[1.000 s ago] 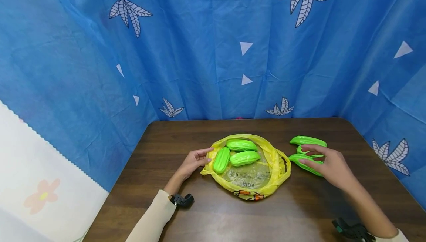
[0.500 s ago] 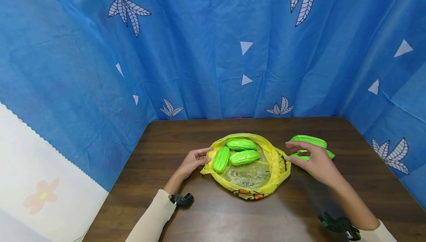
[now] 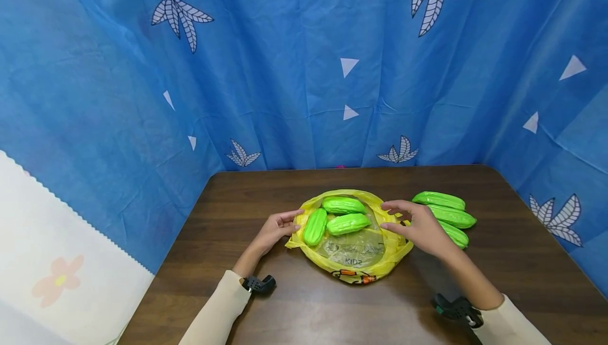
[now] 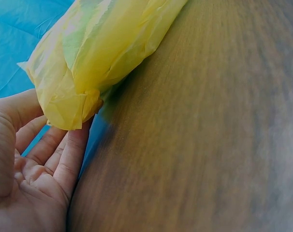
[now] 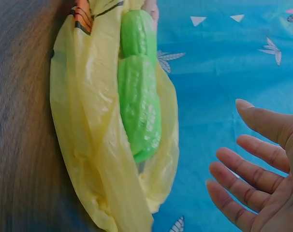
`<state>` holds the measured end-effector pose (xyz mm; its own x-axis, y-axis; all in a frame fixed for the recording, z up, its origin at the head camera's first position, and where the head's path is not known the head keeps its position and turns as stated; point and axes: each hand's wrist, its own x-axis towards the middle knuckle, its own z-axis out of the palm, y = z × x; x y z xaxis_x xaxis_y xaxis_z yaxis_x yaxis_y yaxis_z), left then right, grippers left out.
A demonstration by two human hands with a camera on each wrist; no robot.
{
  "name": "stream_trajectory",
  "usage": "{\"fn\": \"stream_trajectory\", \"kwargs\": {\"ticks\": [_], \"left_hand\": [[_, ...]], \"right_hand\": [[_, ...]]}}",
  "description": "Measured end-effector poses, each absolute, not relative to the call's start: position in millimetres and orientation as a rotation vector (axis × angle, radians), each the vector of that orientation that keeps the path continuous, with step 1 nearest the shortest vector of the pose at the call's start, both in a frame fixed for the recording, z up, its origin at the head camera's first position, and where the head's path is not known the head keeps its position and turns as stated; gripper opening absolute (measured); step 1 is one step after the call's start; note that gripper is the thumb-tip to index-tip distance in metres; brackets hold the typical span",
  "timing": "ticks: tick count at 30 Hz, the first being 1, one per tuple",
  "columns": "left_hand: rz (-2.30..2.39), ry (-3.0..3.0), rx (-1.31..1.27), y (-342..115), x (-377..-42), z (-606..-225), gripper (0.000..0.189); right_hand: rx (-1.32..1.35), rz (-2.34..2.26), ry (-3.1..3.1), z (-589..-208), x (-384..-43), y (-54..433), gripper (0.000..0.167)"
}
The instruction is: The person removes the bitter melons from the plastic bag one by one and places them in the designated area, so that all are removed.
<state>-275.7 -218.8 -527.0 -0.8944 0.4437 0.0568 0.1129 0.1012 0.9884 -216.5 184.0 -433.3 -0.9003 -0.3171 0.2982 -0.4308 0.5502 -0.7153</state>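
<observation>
A yellow plastic bag (image 3: 399,250) lies spread open on the table, its rim rolled into a ring. Inside it are three bright green, ridged bitter gourds, one of them upright along the left side (image 3: 315,227). My left hand (image 3: 275,233) pinches the bag's left rim between thumb and fingers, as the left wrist view (image 4: 45,164) also shows. Over the bag's right rim hovers my right hand (image 3: 420,226), fingers spread and holding nothing. In the right wrist view that hand (image 5: 262,169) faces the bag (image 5: 93,125) and its gourds (image 5: 139,104) with a gap between.
Three more green gourds (image 3: 451,216) lie together on the table right of the bag, one partly behind my right hand. The dark wooden table (image 3: 294,313) ends at a blue patterned curtain (image 3: 285,70) behind and to both sides. White cloth (image 3: 62,260) hangs at left.
My right hand has moved left, from above the loose gourds on the right to the bag's right rim, uncovering those gourds. My left hand keeps its grip on the bag.
</observation>
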Motion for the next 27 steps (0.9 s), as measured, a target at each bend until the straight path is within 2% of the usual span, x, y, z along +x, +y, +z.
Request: {"fn": "stream_trajectory", "kwargs": {"ticks": [6,18,27], "left_hand": [[1.88,2.116,0.546,-218.3,-275.4,-528.4,0.049],[1.863,2.147,0.547,-217.8,-275.2,-527.6,0.048],[1.871,2.134,0.551,-217.8,-275.1,-528.0,0.049]], "right_hand": [[0.684,1.298,-2.646,-441.7,-226.2,171.7,0.042],[0.701,1.339,-2.7,-457.9,-242.1,153.4,0.049],[0.705,1.371,-2.722,-471.8,-251.7,148.3,0.048]]}}
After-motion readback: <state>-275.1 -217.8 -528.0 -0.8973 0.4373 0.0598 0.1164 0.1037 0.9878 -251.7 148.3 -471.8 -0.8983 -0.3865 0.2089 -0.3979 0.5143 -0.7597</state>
